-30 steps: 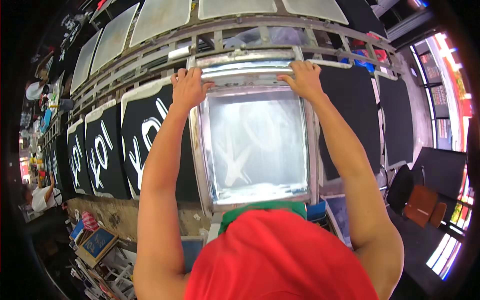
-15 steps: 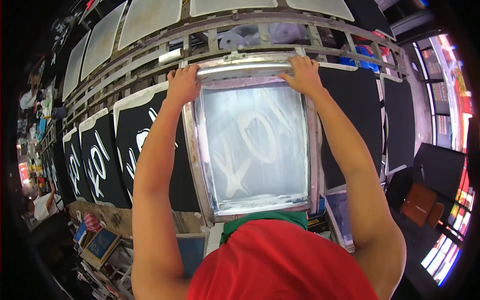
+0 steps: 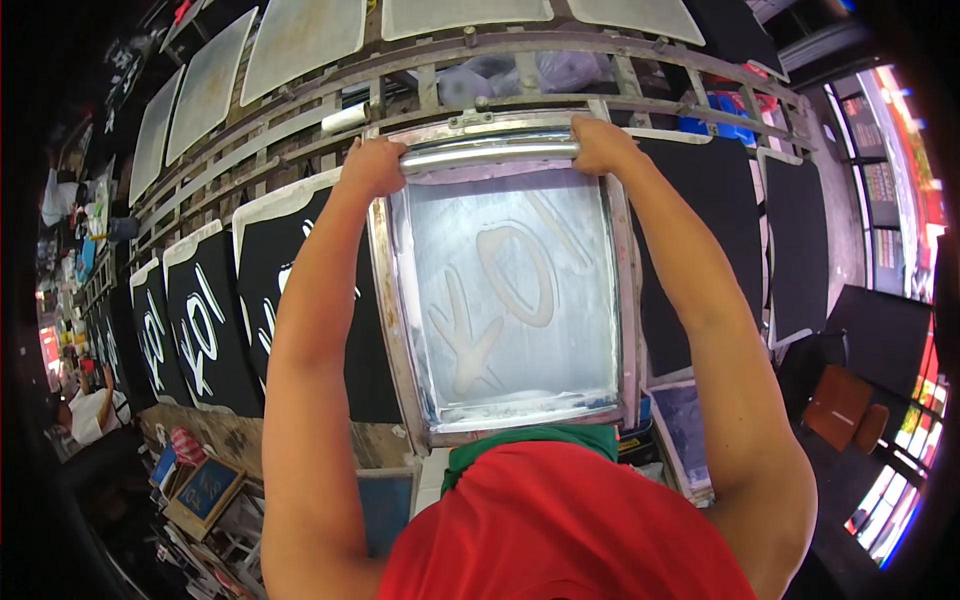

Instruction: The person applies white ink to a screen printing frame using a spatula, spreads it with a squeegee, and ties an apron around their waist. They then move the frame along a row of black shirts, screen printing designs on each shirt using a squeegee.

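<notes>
A silvery squeegee lies across the far end of a screen-printing frame. My left hand is closed round its left end, and my right hand grips the right end. Whitish ink coats the screen mesh, and large brush-style lettering shows through as grey shapes. A thicker band of white ink lies along the near edge. The squeegee's blade and whatever lies under the screen are hidden.
Boards with black cloth and white lettering line up to the left; plain black cloth boards stand to the right. A metal rail runs behind the frame. Pale boards lie beyond it. Another person is far left.
The squeegee sits slightly nearer me. My fingers, earlier laid over its top, have curled further round its ends. The lettering on the mesh has turned from whitish streaks to sharper grey shapes.
</notes>
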Demonstrator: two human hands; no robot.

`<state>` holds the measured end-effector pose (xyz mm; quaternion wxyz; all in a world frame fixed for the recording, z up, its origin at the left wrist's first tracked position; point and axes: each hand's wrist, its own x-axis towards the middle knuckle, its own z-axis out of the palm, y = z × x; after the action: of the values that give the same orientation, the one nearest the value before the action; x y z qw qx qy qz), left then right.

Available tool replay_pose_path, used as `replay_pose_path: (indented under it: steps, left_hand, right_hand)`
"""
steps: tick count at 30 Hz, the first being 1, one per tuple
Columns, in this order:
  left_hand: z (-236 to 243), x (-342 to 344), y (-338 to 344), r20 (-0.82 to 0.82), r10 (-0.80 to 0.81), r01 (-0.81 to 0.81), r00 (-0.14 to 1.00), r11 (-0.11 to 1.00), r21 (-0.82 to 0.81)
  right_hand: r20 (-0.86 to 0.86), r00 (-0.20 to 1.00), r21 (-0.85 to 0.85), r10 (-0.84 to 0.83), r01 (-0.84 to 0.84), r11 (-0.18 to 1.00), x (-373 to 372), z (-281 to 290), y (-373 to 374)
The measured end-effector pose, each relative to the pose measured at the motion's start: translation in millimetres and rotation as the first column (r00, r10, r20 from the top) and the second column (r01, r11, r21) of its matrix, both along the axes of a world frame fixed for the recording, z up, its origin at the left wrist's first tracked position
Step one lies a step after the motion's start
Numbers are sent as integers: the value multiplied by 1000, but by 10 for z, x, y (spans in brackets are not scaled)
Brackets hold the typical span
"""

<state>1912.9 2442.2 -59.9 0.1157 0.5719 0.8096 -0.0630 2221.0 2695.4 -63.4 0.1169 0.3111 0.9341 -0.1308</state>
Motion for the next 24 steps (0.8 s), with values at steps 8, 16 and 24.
replay_pose_path:
  steps: [8, 16, 24]
  left_hand:
    - [-30, 519, -615, -15, -3, 3, 1000, 1000, 11]
    - [-35, 1967, -2509, 132, -11, -11, 991, 986, 169]
    - [169, 3172, -3768, 61, -91, 61, 994, 921, 384]
  right_hand:
    - [100, 995, 18, 25, -27, 999, 403, 87, -566]
    - [6, 999, -71, 32, -31, 997, 1954, 109, -2311]
    - [-105, 993, -9, -47, 47, 999, 3172, 269, -3858]
